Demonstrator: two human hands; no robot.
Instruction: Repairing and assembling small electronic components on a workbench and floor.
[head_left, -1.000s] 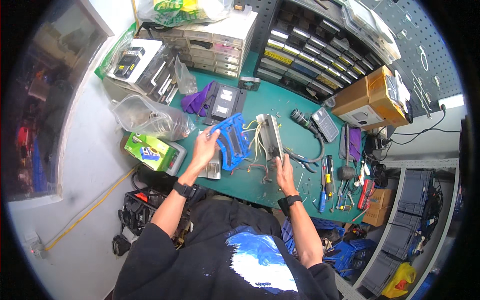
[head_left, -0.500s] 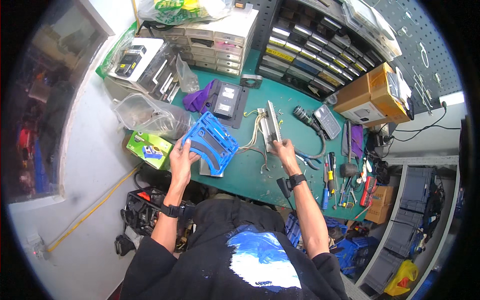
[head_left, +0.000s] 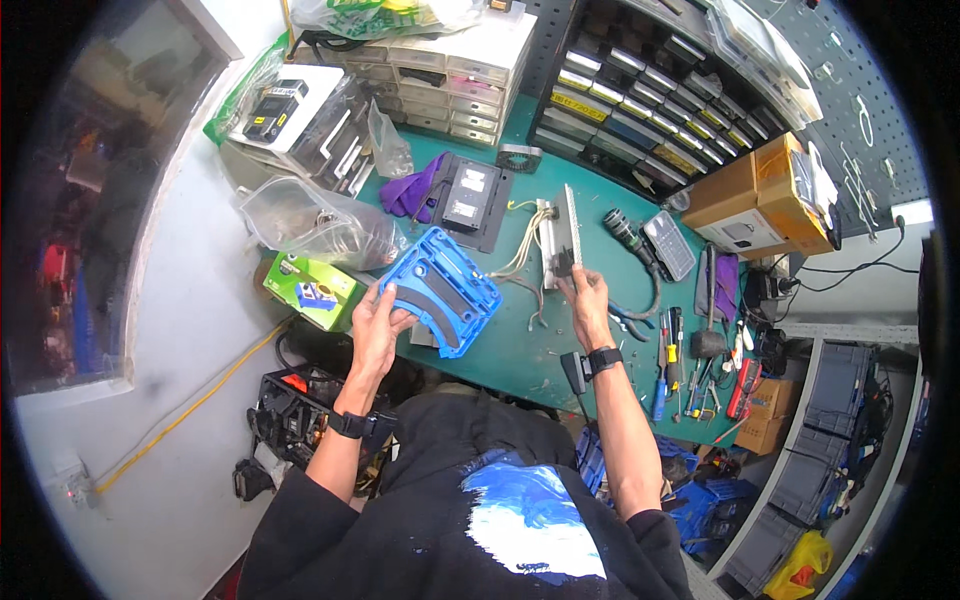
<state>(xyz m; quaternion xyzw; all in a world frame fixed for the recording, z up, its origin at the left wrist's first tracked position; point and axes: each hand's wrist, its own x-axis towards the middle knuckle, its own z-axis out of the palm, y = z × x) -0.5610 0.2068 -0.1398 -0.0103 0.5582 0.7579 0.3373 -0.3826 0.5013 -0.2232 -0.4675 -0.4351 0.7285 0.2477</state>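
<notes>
My left hand (head_left: pixel 376 330) grips the near-left corner of a blue plastic panel (head_left: pixel 462 305), tilted, with a curved dark strip and molded slots. In my right hand (head_left: pixel 586 300) is the lower end of a long silver metal rail (head_left: pixel 566 225) with a dark part on it. Pale wires (head_left: pixel 523 255) run from the rail toward the panel, whose far ends I cannot make out. A silver piece (head_left: pixel 424 340) lies partly hidden below the panel. A green box (head_left: pixel 307 292) is left of my left hand.
Around the bench (head_left: pixel 560 355) stand small-drawer cabinets (head_left: pixel 650 100), a cardboard box (head_left: pixel 745 205), a plastic bag (head_left: pixel 325 225), a black device (head_left: pixel 470 195) and a purple cloth (head_left: pixel 405 195). A hose (head_left: pixel 650 285) and hand tools (head_left: pixel 672 365) lie right of my right hand.
My left hand has moved down and left, turning the blue panel flatter. My right hand has moved farther from me with the rail, and the panel and rail are farther apart.
</notes>
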